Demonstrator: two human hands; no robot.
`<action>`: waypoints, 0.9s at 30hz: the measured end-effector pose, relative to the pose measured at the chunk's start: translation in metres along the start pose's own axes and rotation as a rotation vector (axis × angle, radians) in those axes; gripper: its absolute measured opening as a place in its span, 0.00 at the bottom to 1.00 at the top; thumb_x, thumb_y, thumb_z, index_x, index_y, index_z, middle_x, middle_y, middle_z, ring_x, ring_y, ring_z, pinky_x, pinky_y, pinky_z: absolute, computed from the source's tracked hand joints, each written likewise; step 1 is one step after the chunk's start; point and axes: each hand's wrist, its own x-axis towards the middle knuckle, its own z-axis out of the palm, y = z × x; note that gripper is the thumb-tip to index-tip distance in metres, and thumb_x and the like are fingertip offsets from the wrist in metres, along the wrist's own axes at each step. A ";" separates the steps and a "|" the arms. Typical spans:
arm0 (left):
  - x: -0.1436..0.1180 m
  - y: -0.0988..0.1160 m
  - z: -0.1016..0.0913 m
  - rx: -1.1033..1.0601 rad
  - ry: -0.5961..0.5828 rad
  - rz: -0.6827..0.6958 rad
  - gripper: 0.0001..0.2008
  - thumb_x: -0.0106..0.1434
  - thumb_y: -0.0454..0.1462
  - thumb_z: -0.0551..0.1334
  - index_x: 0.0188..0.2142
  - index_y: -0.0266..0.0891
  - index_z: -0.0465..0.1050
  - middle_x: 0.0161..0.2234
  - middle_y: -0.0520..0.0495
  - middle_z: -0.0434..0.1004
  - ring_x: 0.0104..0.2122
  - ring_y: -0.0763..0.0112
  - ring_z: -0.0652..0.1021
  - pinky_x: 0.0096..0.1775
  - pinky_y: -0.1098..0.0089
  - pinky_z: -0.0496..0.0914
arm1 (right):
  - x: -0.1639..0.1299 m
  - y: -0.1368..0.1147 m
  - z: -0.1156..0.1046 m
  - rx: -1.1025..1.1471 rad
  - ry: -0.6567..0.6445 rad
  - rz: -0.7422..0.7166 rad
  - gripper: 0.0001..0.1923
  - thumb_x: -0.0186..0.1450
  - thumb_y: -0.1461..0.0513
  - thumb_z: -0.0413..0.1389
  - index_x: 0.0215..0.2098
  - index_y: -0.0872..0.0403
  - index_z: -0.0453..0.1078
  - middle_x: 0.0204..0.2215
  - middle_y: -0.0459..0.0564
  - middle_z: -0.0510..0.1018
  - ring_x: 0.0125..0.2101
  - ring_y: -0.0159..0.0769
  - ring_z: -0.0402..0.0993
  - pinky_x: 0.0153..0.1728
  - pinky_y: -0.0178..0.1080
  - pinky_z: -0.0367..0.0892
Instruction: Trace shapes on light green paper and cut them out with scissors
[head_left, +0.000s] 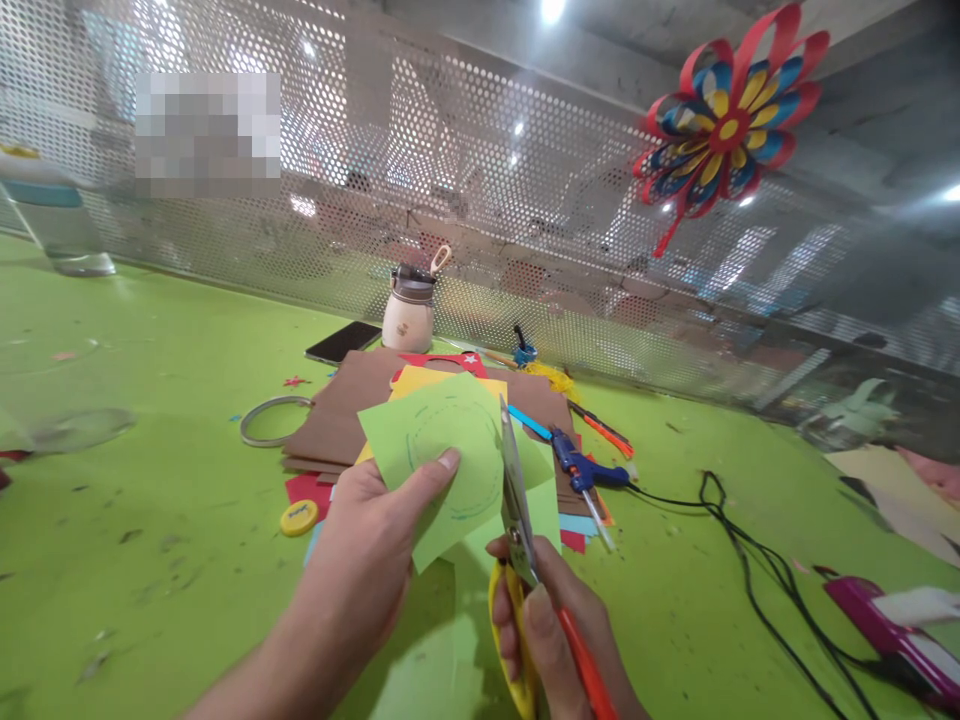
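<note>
My left hand (390,510) grips a sheet of light green paper (442,430), thumb on top. Drawn on the paper is a circle in dashed green lines, with a smaller ring inside it. In my right hand (562,620) are scissors (516,500) with one yellow and one red-orange handle. Their blades point up along the right edge of the paper; whether they touch it I cannot tell. Under the held sheet lie more green pieces (544,500), a yellow sheet (487,386) and a stack of brown paper (349,400).
A blue glue gun (581,465) lies right of the papers, its black cord (720,510) trailing right. A cream bottle (409,315) and a phone (343,342) are behind. A metal ring (247,425) and yellow lid (298,517) sit left. A magenta tool (874,610) lies far right.
</note>
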 end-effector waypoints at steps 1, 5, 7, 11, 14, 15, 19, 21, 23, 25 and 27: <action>0.000 0.000 0.000 0.005 -0.001 0.001 0.19 0.51 0.38 0.67 0.43 0.35 0.75 0.31 0.43 0.83 0.26 0.56 0.81 0.26 0.65 0.74 | -0.001 -0.001 0.000 -0.012 -0.003 0.006 0.31 0.59 0.37 0.49 0.41 0.53 0.69 0.16 0.36 0.53 0.14 0.27 0.53 0.14 0.31 0.59; 0.000 0.000 0.000 0.018 -0.016 -0.005 0.19 0.53 0.41 0.67 0.43 0.34 0.75 0.30 0.42 0.83 0.26 0.56 0.81 0.24 0.66 0.73 | -0.002 -0.003 -0.001 -0.013 -0.014 0.043 0.32 0.58 0.36 0.49 0.41 0.53 0.69 0.15 0.36 0.53 0.14 0.27 0.54 0.13 0.30 0.58; 0.000 0.000 -0.001 0.009 -0.017 -0.012 0.19 0.53 0.42 0.66 0.43 0.34 0.75 0.30 0.41 0.83 0.25 0.56 0.81 0.24 0.66 0.72 | -0.002 -0.003 -0.001 -0.005 -0.011 0.049 0.32 0.58 0.36 0.49 0.40 0.53 0.69 0.16 0.37 0.54 0.15 0.27 0.55 0.13 0.30 0.58; 0.000 0.000 -0.002 -0.004 -0.023 0.004 0.18 0.52 0.39 0.67 0.43 0.34 0.75 0.31 0.41 0.83 0.26 0.56 0.81 0.27 0.65 0.74 | -0.002 -0.002 -0.001 0.002 0.006 0.043 0.32 0.57 0.36 0.49 0.41 0.53 0.69 0.16 0.37 0.55 0.15 0.27 0.54 0.12 0.29 0.57; 0.000 0.000 -0.002 -0.003 -0.029 0.002 0.17 0.51 0.38 0.67 0.42 0.35 0.75 0.31 0.42 0.83 0.27 0.56 0.81 0.28 0.64 0.74 | -0.003 -0.002 0.000 0.013 0.010 0.046 0.32 0.57 0.36 0.49 0.41 0.53 0.68 0.17 0.37 0.54 0.15 0.26 0.52 0.12 0.29 0.55; 0.000 0.000 -0.001 0.000 -0.026 0.002 0.17 0.52 0.38 0.67 0.42 0.35 0.75 0.32 0.42 0.83 0.27 0.56 0.81 0.28 0.64 0.74 | -0.003 -0.002 0.000 0.015 0.010 0.048 0.31 0.57 0.36 0.49 0.41 0.53 0.68 0.17 0.37 0.54 0.15 0.26 0.51 0.12 0.29 0.54; 0.000 0.001 0.000 -0.002 -0.006 -0.006 0.18 0.52 0.40 0.67 0.42 0.36 0.75 0.31 0.43 0.83 0.27 0.56 0.81 0.28 0.64 0.74 | -0.004 -0.004 0.002 -0.007 0.020 0.051 0.31 0.58 0.36 0.48 0.40 0.52 0.68 0.17 0.37 0.53 0.15 0.26 0.48 0.13 0.30 0.52; 0.001 0.001 -0.001 -0.009 -0.009 -0.019 0.18 0.51 0.41 0.67 0.42 0.36 0.75 0.30 0.43 0.83 0.25 0.57 0.81 0.27 0.65 0.74 | -0.005 -0.005 0.003 -0.027 0.036 0.056 0.32 0.58 0.36 0.47 0.40 0.53 0.67 0.18 0.38 0.54 0.16 0.26 0.47 0.13 0.30 0.51; 0.002 0.001 -0.003 -0.011 -0.030 -0.031 0.18 0.50 0.40 0.68 0.41 0.36 0.76 0.29 0.43 0.83 0.24 0.57 0.80 0.25 0.66 0.73 | -0.005 -0.005 0.005 -0.037 0.046 0.066 0.32 0.58 0.35 0.46 0.40 0.53 0.67 0.19 0.38 0.56 0.16 0.25 0.47 0.14 0.30 0.50; 0.003 0.001 -0.004 -0.012 -0.047 -0.035 0.18 0.50 0.39 0.68 0.41 0.36 0.76 0.28 0.43 0.83 0.23 0.58 0.80 0.25 0.66 0.73 | -0.006 -0.004 0.006 -0.035 0.052 0.075 0.32 0.58 0.36 0.46 0.40 0.53 0.67 0.19 0.39 0.57 0.16 0.25 0.47 0.13 0.29 0.49; 0.004 0.001 -0.005 -0.012 -0.054 -0.034 0.18 0.50 0.38 0.68 0.41 0.36 0.76 0.29 0.43 0.83 0.24 0.57 0.81 0.26 0.65 0.73 | -0.006 -0.003 0.006 -0.033 0.057 0.080 0.31 0.58 0.36 0.46 0.40 0.53 0.66 0.19 0.39 0.56 0.16 0.26 0.46 0.13 0.29 0.49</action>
